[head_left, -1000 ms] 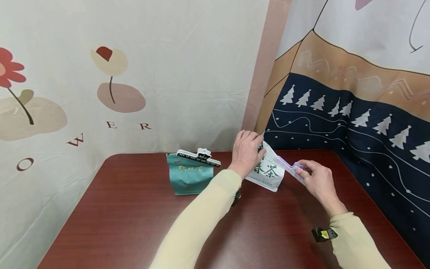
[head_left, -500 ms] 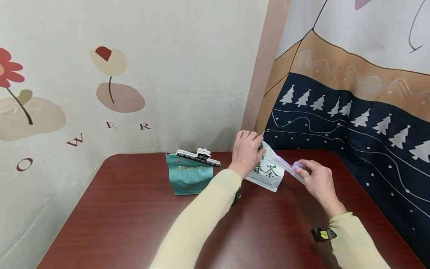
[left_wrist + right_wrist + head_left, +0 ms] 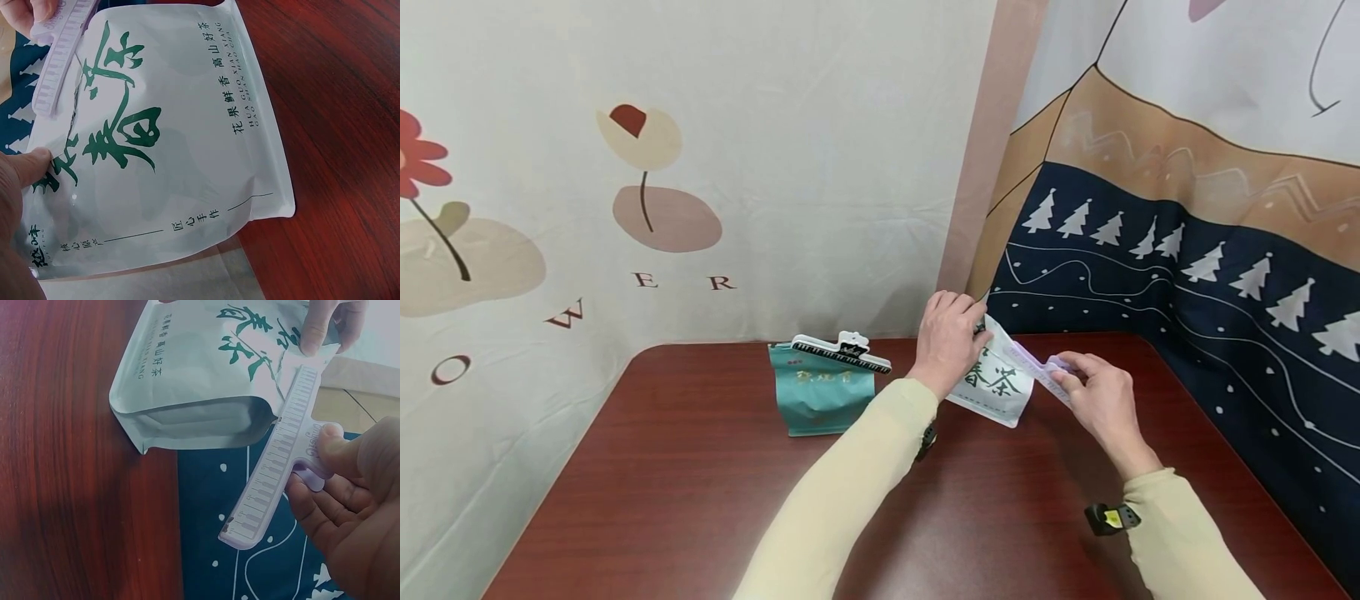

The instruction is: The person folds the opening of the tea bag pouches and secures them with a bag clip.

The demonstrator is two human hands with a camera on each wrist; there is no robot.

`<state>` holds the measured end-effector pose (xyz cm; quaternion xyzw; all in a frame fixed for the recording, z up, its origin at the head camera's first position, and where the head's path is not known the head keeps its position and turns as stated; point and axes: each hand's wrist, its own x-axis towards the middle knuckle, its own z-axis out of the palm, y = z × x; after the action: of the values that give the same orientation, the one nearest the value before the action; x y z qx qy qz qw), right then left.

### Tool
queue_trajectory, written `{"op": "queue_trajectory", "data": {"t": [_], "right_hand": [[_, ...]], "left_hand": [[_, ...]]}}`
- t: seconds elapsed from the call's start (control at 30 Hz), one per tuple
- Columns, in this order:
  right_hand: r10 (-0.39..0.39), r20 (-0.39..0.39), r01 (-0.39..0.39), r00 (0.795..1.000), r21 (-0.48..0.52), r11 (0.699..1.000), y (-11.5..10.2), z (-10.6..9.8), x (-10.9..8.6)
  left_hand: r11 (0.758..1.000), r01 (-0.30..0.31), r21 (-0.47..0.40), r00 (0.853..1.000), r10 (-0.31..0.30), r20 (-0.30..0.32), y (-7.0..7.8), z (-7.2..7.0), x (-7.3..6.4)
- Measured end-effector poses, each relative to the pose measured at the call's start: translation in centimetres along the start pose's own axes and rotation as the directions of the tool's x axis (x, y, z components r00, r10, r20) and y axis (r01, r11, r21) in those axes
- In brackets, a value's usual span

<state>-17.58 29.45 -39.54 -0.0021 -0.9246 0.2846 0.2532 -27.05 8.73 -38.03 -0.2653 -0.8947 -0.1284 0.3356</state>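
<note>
A white tea bag [image 3: 992, 392] with green lettering stands tilted at the table's far side. My left hand [image 3: 951, 340] grips its top end, with the thumb [image 3: 31, 167] on the printed front. In my right hand [image 3: 1103, 404] is a lilac bag clip [image 3: 275, 459] with a piano-key print, pinched at its handles between thumb and fingers. The clip's bar slants along the bag's top edge, its upper end overlapping the bag near the left fingertips in the right wrist view. The lower part of the bar sticks out past the bag.
Left of my hands a teal tea bag [image 3: 826, 392] stands upright, a white-and-black clip [image 3: 842, 352] across its top. The reddish-brown table [image 3: 700, 500] meets a pale wall cloth [image 3: 820, 208] behind and a dark tree-patterned cloth [image 3: 1090, 275] at the right.
My right hand has shifted a little left with the lilac bag clip, bringing it further over the white bag's top edge. My left hand holds its place on the bag.
</note>
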Motion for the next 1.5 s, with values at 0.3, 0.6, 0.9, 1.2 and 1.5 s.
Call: {"op": "queue_trajectory", "data": {"t": [0.3, 0.6, 0.9, 1.2, 1.5], "right_hand": [[0.012, -0.022, -0.012, 1.0, 0.002, 1.0, -0.4, 0.4, 0.2], [0.051, 0.015, -0.051, 0.999, 0.026, 0.998, -1.0, 0.7, 0.4], [0.085, 0.03, -0.086, 0.996, 0.03, 0.996, -1.3, 0.9, 0.6], [0.096, 0.038, -0.098, 0.995, 0.04, 0.994, -1.6, 1.0, 0.8], [0.114, 0.031, -0.115, 0.993, 0.042, 0.992, -1.6, 1.1, 0.8]], "left_hand": [[1.0, -0.008, 0.005, 1.0, 0.008, -0.006, 0.0, 0.1, 0.0], [1.0, -0.005, 0.024, 1.0, 0.005, 0.008, -0.1, 0.2, -0.1], [1.0, -0.005, 0.026, 1.0, 0.005, 0.008, -0.2, 0.2, -0.1], [1.0, -0.003, 0.015, 1.0, 0.003, 0.017, -0.2, 0.1, 0.0], [1.0, -0.004, -0.003, 1.0, 0.004, 0.006, -0.2, 0.2, 0.0]]}}
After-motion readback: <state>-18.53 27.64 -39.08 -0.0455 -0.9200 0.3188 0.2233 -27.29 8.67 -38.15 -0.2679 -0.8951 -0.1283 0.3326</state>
